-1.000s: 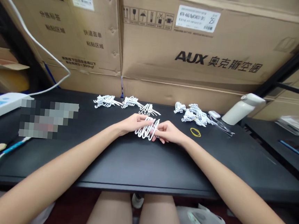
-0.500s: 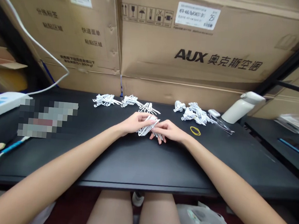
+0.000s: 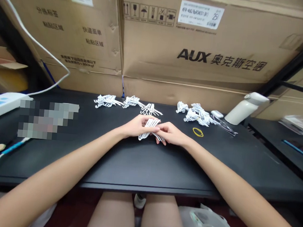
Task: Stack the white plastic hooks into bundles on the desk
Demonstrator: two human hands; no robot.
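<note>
White hooks (image 3: pixel 152 123) before "AUX" carton (image 3: pixel 151 50), label (image 3: pixel 201 15) "KFR-46G/BpR3AES1(B1)"

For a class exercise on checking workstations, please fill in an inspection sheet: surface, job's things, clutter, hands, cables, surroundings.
Surface: black table.
Job's things: bunch of white hooks in hand; more hooks in bunches along the back; yellow loop right.
Clutter: white bottle, far right; pixelated item, left, unidentifiable.
Hands: left hand grips the bunch; right hand at its other end, grip unclear.
Cables: white cable hangs left, near the power strip.
Surroundings: cardboard boxes behind; plastic bag below.
</note>
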